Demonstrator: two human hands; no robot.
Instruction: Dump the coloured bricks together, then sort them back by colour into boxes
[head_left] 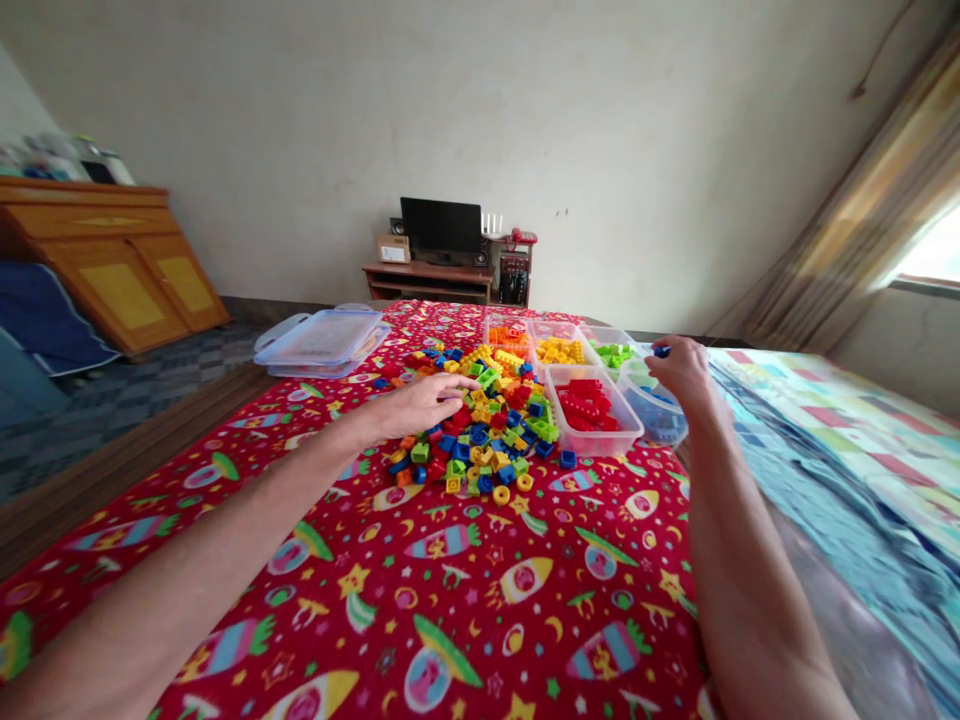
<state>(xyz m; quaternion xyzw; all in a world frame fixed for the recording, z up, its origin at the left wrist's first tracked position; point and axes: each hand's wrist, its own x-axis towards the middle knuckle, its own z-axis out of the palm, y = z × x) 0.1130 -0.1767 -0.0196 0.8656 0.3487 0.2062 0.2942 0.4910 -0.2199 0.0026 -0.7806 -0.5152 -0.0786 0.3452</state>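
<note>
A loose pile of mixed toy building blocks (pixel 487 462) in red, yellow, green and blue lies mid-table. My left hand (pixel 427 405) reaches over the left side of this pile, its fingers stretched out; whether they touch the blocks is unclear. On the right, my right hand (pixel 684 368) pinches a small blue block (pixel 661 351) above a clear round tub (pixel 667 428), where blue pieces show. Beside that tub stands a clear box (pixel 600 442) with red blocks (pixel 585 403). Behind are compartments with orange blocks (pixel 510 336), yellow blocks (pixel 561 351) and green blocks (pixel 616 354).
Clear plastic lids (pixel 322 340) lie stacked at the table's far left. A red patterned cloth (pixel 480 610) covers the table. To the right is a bed with a checked cover (pixel 847 410). A monitor (pixel 441 228) stands on a desk by the wall.
</note>
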